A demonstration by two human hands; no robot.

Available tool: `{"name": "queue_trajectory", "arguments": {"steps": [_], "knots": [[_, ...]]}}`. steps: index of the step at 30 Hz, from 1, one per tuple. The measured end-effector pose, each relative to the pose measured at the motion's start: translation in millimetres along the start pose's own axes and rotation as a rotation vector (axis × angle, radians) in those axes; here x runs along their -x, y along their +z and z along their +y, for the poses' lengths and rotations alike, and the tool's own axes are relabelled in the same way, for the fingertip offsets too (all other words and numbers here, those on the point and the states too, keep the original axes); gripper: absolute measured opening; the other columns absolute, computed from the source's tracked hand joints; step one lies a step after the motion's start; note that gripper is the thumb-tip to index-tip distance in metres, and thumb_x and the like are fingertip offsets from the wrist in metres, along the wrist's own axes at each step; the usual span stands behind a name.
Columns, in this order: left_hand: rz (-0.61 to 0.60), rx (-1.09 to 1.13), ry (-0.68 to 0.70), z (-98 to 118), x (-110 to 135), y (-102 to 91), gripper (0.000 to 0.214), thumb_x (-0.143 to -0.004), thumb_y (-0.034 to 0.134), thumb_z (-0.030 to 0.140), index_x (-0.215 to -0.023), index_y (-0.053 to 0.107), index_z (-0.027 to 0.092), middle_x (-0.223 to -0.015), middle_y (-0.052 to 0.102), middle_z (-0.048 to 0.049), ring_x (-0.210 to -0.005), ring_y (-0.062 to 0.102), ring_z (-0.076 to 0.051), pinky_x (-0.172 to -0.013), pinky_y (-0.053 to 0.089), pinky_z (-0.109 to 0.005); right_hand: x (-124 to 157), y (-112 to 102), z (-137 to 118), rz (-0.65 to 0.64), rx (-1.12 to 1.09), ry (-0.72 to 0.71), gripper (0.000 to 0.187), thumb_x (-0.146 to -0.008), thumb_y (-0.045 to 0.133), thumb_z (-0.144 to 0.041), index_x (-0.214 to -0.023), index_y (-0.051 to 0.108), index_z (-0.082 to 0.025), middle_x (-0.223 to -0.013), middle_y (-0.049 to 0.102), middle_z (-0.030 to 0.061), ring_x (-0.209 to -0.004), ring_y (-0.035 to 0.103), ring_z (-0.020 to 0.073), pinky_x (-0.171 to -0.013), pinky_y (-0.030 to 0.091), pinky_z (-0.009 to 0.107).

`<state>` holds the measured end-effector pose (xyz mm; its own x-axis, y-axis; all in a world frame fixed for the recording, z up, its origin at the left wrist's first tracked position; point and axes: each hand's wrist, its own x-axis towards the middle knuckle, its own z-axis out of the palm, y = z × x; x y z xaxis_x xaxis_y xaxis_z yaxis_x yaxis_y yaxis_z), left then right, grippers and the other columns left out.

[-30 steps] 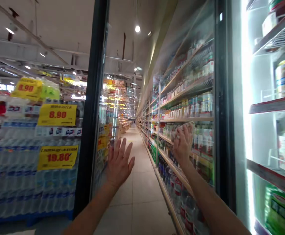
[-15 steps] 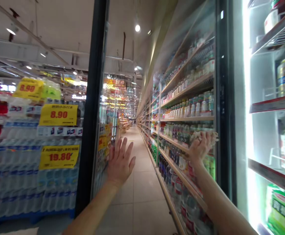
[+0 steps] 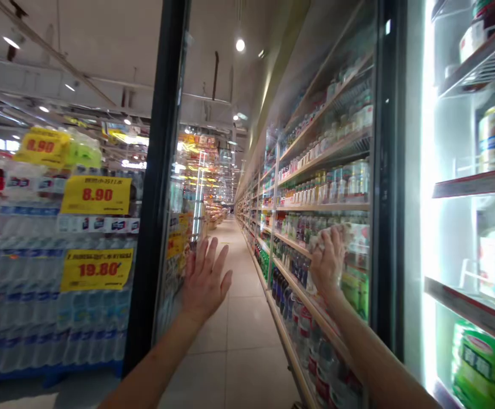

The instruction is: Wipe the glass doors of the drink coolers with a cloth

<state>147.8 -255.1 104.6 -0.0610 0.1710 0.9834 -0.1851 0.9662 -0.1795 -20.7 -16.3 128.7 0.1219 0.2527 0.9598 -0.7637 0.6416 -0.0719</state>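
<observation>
I face an open glass fridge door (image 3: 273, 142) with black frame bars at its left (image 3: 156, 199) and right (image 3: 386, 170). My left hand (image 3: 205, 278) lies flat against the glass near the left frame, fingers spread, holding nothing. My right hand (image 3: 327, 261) presses a pale crumpled cloth (image 3: 339, 232) onto the glass at about chest height, left of the right frame. Through the glass I see a long shop aisle and shelves of bottled drinks (image 3: 315, 187).
The lit fridge interior (image 3: 473, 184) with jars and green packs on wire shelves is at the right. Stacked packs of water bottles (image 3: 38, 307) with yellow price signs (image 3: 96, 195) stand at the left. A tiled aisle floor (image 3: 239, 341) runs ahead.
My right hand slid the cloth rightward toward the door frame, then back left and slightly up. My left hand stayed flat on the glass in nearly the same spot.
</observation>
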Motion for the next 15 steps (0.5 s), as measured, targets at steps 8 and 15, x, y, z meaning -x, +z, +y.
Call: {"name": "queue_trajectory", "arguments": {"steps": [8,15], "knots": [[0.009,-0.026,0.026,-2,0,-0.1,0.051,-0.084,0.049,0.029,-0.134,0.041,0.020,-0.142,0.037,-0.0118,-0.137,0.023,-0.025,-0.111,0.016,-0.047,0,7,-35,-0.073,-0.030,-0.102,0.047,-0.083,0.038,-0.019,-0.129,0.045,-0.019,-0.140,0.040,0.0135,-0.134,0.028,0.0276,-0.104,0.029,0.054],[0.004,-0.046,0.019,0,0,-1.8,0.048,-0.084,0.048,0.031,-0.131,0.045,0.018,-0.141,0.039,-0.0122,-0.136,0.024,-0.025,-0.111,0.015,-0.046,12,8,-79,-0.379,-0.147,-0.624,0.041,-0.081,0.045,-0.021,-0.122,0.051,-0.023,-0.137,0.046,0.0064,-0.131,0.033,0.0219,-0.108,0.028,0.046]]}}
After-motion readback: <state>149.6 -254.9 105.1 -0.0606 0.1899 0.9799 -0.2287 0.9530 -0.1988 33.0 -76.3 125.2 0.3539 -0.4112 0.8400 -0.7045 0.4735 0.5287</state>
